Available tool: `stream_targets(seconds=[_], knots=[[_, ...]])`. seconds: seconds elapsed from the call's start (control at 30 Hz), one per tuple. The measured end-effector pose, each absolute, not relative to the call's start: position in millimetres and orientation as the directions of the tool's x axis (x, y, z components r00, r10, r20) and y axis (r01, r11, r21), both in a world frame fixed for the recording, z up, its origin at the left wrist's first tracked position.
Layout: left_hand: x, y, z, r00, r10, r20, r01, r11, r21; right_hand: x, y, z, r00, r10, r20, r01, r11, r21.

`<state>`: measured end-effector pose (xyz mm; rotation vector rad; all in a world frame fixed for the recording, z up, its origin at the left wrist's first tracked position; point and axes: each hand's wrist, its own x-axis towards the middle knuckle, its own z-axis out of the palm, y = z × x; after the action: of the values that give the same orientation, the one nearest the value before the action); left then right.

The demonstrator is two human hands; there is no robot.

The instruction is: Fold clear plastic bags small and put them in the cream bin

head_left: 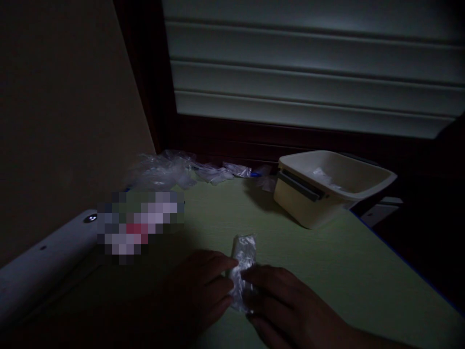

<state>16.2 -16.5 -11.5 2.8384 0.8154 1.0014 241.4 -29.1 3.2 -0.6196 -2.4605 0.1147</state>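
Observation:
A clear plastic bag (244, 249), folded into a narrow, crinkled strip, lies flat on the pale green table (207, 218) in front of me. My left hand (209, 288) comes in from the left, fingers spread and their tips touching the strip's left edge. From the right, my right hand (286, 303) reaches over the strip with its fingers apart, the tips resting on its right side and lower part. The left thumb does not show, and the dim light hides much of both palms.
Behind, loose clear plastic bags (160, 169) are heaped along the table's back edge. A cream bin (298, 203) with a dark handle stands tilted at the back right, some plastic inside. On the left are a long white object (54, 261) and a blurred-out item (140, 225).

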Motion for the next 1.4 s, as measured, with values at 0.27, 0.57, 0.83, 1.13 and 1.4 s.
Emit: stream_targets(seconds=[0.27, 0.57, 0.83, 1.13, 1.4], knots=[[16, -16, 4, 0.739, 0.505, 0.446, 0.456, -0.862, 0.22, 244, -28, 4, -0.718, 0.49, 0.495, 0.452, 0.868, -0.204], [9, -17, -8, 0.694, 0.542, 0.474, 0.413, -0.839, 0.355, 243, -28, 2, -0.715, 0.496, 0.493, 0.444, 0.866, -0.228], [10, -14, -7, 0.701, 0.538, 0.467, 0.375, -0.836, 0.4, 244, -26, 7, -0.677, 0.531, 0.51, 0.42, 0.847, -0.325], [9, -9, -3, 0.747, 0.502, 0.435, 0.348, -0.853, 0.388, 246, -28, 9, -0.715, 0.52, 0.468, 0.346, 0.844, -0.409], [9, -14, 0, 0.751, 0.518, 0.411, 0.372, -0.845, 0.385, 245, -28, 9, -0.703, 0.527, 0.478, 0.339, 0.839, -0.426]])
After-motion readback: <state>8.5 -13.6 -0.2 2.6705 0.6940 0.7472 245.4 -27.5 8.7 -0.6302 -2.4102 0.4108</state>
